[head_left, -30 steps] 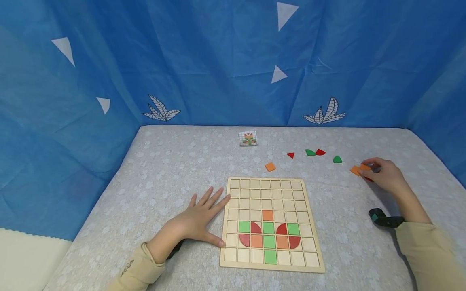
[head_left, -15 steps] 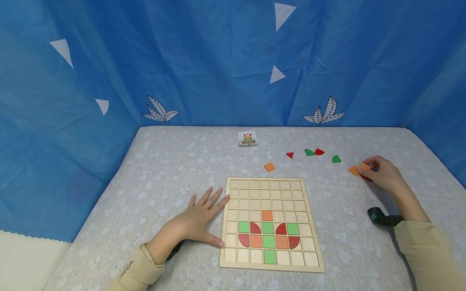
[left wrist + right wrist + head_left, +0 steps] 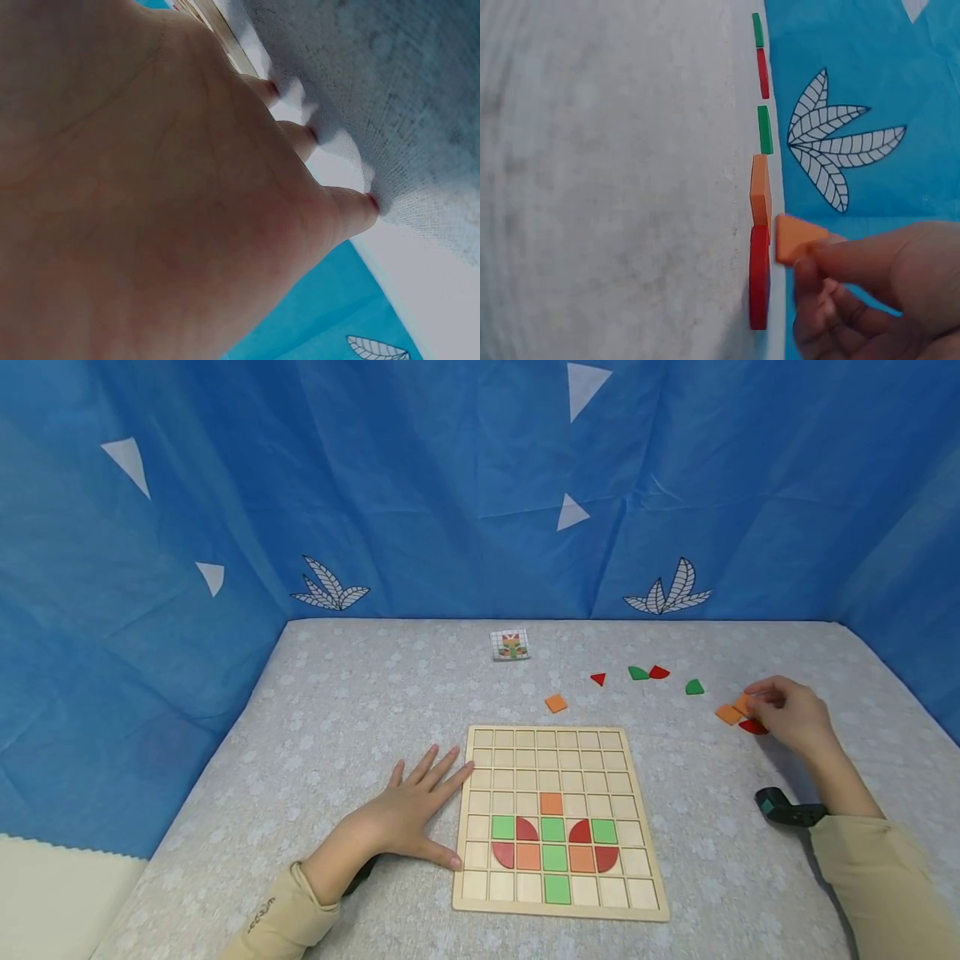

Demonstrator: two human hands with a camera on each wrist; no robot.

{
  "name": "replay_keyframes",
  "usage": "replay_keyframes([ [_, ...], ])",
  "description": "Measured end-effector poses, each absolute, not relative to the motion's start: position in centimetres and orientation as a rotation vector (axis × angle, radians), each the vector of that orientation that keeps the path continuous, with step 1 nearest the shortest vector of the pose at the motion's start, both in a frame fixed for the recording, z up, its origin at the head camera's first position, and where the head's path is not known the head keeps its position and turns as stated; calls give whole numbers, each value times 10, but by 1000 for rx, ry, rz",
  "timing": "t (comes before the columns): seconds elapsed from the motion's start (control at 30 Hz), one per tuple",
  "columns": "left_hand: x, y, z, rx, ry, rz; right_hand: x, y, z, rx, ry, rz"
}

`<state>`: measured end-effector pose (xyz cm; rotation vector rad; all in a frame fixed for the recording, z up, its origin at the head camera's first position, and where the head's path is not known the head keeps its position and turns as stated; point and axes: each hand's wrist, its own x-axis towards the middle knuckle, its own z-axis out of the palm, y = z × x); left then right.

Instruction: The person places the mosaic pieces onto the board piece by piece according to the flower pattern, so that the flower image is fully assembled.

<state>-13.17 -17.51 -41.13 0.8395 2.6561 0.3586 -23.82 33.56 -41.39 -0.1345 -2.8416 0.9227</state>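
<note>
Right hand [image 3: 795, 714]: thumb and fingers pinch an orange tile [image 3: 791, 238], at the far right of the grey tablecloth [image 3: 375, 693]; whether the tile touches the cloth I cannot tell
Beside that grip: a loose orange square [image 3: 728, 714] lies just left of the pinched tile, with a red quarter-circle [image 3: 753, 727] flat on the cloth on the near side
Left hand [image 3: 408, 814]: holds nothing, fingers spread at the left edge of the wooden board, thumb tip and one fingertip at its rim; the left wrist view shows fingertips resting on the cloth
Board [image 3: 527, 759]: a grid of seven rows by seven columns, lying in front of the person
Pieces set in the board: an orange square alone in the middle row, then green squares, red quarter-circles and orange squares in the two rows below, one green square in the nearest row
Other loose pieces: from right to left, a green quarter-circle [image 3: 694, 687], a red one just touching or beside another green one, a red triangle [image 3: 598, 679], an orange square near the board's far edge
Card [image 3: 510, 645]: small, with a coloured pattern on a grid, beyond the board
Backdrop [image 3: 450, 485]: blue cloth with white triangles and leaf drawings
</note>
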Motion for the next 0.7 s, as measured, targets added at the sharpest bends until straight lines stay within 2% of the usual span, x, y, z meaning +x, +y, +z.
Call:
replay_keyframes([
  [0.3, -132, -175, -410, 840, 2661, 362, -267, 339, -440, -5, -2695, 1101],
  [0.4, -132, -174, -410, 842, 2662, 357, -266, 320, -432, 56, -2681, 1271],
  [0.7, -131, -174, -409, 834, 2657, 361, -215, 216, -374, 518, -2617, 1545],
])
